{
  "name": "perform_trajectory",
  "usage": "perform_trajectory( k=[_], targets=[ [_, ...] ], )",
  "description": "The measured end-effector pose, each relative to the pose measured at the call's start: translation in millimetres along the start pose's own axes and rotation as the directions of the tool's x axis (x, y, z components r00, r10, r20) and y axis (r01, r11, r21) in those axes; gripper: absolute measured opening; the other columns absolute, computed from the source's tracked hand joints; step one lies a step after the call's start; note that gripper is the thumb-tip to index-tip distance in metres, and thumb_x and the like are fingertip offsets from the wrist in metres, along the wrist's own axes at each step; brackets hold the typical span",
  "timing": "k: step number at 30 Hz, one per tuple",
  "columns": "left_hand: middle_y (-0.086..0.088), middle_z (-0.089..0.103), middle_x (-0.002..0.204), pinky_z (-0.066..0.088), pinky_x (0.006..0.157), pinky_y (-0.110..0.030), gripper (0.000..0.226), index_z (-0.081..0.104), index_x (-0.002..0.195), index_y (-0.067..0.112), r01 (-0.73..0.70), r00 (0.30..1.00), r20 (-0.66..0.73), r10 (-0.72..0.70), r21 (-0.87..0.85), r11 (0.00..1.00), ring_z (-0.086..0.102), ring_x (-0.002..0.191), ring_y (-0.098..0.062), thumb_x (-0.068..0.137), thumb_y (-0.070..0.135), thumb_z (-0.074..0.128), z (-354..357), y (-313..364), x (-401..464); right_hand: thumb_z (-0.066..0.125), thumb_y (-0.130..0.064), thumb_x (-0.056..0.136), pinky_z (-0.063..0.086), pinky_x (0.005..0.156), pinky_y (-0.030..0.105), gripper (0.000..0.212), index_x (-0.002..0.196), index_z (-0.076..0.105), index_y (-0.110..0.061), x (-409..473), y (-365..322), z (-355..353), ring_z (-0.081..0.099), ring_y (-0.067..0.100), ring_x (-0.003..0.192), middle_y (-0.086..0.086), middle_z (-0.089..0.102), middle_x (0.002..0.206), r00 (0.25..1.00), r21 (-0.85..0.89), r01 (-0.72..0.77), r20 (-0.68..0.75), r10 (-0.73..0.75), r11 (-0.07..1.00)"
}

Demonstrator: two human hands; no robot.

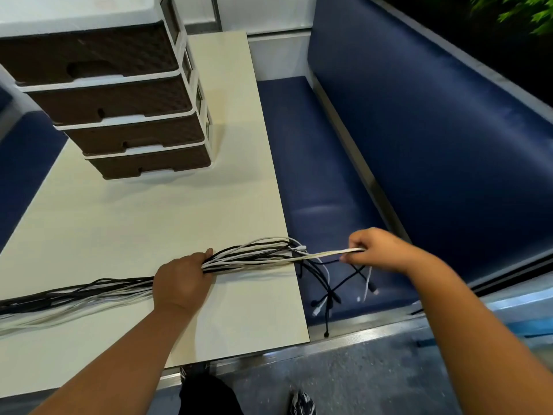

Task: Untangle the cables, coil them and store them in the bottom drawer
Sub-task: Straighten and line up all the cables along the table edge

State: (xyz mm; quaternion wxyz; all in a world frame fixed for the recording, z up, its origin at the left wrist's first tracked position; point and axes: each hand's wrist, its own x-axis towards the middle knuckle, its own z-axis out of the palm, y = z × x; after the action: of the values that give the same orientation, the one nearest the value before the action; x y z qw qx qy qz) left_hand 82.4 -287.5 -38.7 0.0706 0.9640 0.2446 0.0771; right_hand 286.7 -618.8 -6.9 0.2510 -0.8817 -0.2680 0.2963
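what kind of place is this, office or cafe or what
Probably a booth-style seating nook, as in a cafe or lounge: a pale table stands between blue padded benches, with green plants behind the backrest. The drawer unit on the table looks added.

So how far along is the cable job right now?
Early. The left hand grips the cable bundle on the table; the right hand pulls out one white cable. Nothing is coiled, and the bottom drawer is closed.
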Motion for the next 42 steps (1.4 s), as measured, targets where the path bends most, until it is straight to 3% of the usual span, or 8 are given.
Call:
perform_trajectory(
  k=[12, 17, 23, 26, 31, 35, 38, 42],
  targets=[
    [-0.007, 0.070, 0.071, 0.046, 0.062, -0.034, 0.051, 0.074, 0.093, 0.020, 0.015, 1.000, 0.003, -0.015, 0.006, 1.000, 0.064, 0.072, -0.034, 0.097, 0.049, 0.033, -0.4, 1.2, -0.1, 0.069, -0.049, 0.083, 0.042, 0.051, 0.034, 0.052, 0.061, 0.043, -0.009, -3.3, 19.7, -31.4, 0.045, 0.019, 0.051, 0.005, 0.046, 0.054, 0.903, 0.095, -0.128, -0.400, 0.155, 0.987],
    [-0.010, 0.070, 0.071, 0.048, 0.062, -0.034, 0.056, 0.075, 0.094, 0.018, 0.006, 0.999, -0.032, -0.007, -0.017, 1.000, 0.065, 0.071, -0.035, 0.090, 0.050, 0.030, -1.1, 2.7, -0.7, 0.054, -0.067, 0.084, 0.032, 0.047, 0.028, 0.055, 0.064, 0.049, -0.016, -8.4, 9.6, -35.8, 0.049, 0.022, 0.052, 0.003, 0.053, 0.054, 0.838, -0.188, -0.245, -0.535, 0.110, 0.951],
    [-0.011, 0.069, 0.067, 0.047, 0.059, -0.035, 0.050, 0.076, 0.089, 0.016, 0.008, 0.999, -0.043, -0.008, -0.012, 1.000, 0.065, 0.066, -0.036, 0.092, 0.046, 0.036, -1.9, 2.6, -0.5, 0.041, -0.087, 0.073, 0.051, 0.070, 0.039, 0.083, 0.073, 0.062, -0.006, -3.1, 4.3, -38.2, 0.068, 0.031, 0.059, 0.008, 0.055, 0.045, 0.848, 0.436, -0.362, -0.215, 0.485, 0.824],
    [-0.010, 0.070, 0.069, 0.045, 0.060, -0.033, 0.049, 0.076, 0.093, 0.019, 0.005, 0.999, -0.034, -0.005, -0.018, 1.000, 0.065, 0.068, -0.035, 0.087, 0.046, 0.036, -2.3, 3.0, -1.3, 0.049, -0.082, 0.074, 0.045, 0.062, 0.036, 0.076, 0.072, 0.062, -0.007, -2.8, 10.5, -38.5, 0.048, 0.023, 0.045, 0.006, 0.041, 0.046, 0.851, 0.532, -0.313, -0.211, 0.481, 0.787],
    [-0.009, 0.071, 0.075, 0.044, 0.063, -0.033, 0.042, 0.075, 0.098, 0.019, 0.026, 1.000, 0.009, -0.026, 0.005, 1.000, 0.065, 0.076, -0.035, 0.100, 0.042, 0.039, -1.7, 3.3, 0.0, 0.067, -0.053, 0.084, 0.039, 0.060, 0.033, 0.044, 0.083, 0.066, -0.008, -4.8, 34.7, -41.4, 0.049, 0.022, 0.063, 0.010, 0.057, 0.068, 0.868, 0.308, -0.214, -0.375, 0.325, 0.927],
    [-0.010, 0.071, 0.080, 0.042, 0.065, -0.033, 0.032, 0.073, 0.105, 0.020, 0.041, 0.999, 0.029, -0.041, -0.005, 0.999, 0.065, 0.080, -0.034, 0.098, 0.038, 0.047, -2.2, 3.6, 0.3, 0.072, -0.024, 0.085, 0.049, 0.074, 0.034, 0.013, 0.091, 0.065, -0.016, 6.0, 56.0, -11.5, 0.063, 0.028, 0.088, 0.010, 0.068, 0.093, 0.947, -0.026, -0.283, -0.168, 0.275, 0.959],
    [-0.009, 0.071, 0.080, 0.042, 0.064, -0.033, 0.030, 0.072, 0.107, 0.020, 0.046, 0.998, 0.039, -0.046, -0.006, 0.999, 0.065, 0.080, -0.034, 0.097, 0.038, 0.050, -2.1, 4.1, 0.0, 0.056, -0.005, 0.087, 0.051, 0.093, 0.041, 0.034, 0.119, 0.059, -0.017, 10.3, 58.9, 17.1, 0.061, 0.030, 0.107, 0.012, 0.061, 0.123, 0.919, -0.248, -0.361, 0.070, 0.388, 0.899],
    [-0.008, 0.071, 0.081, 0.040, 0.063, -0.032, 0.031, 0.071, 0.110, 0.021, 0.061, 0.997, 0.051, -0.061, -0.003, 0.998, 0.065, 0.080, -0.033, 0.096, 0.038, 0.049, -3.2, 3.9, 0.2, 0.049, -0.003, 0.091, 0.053, 0.088, 0.038, 0.028, 0.101, 0.064, -0.024, 24.0, 38.3, 44.4, 0.064, 0.027, 0.103, 0.006, 0.067, 0.110, 0.960, -0.065, -0.276, -0.064, 0.272, 0.959]
  ],
)
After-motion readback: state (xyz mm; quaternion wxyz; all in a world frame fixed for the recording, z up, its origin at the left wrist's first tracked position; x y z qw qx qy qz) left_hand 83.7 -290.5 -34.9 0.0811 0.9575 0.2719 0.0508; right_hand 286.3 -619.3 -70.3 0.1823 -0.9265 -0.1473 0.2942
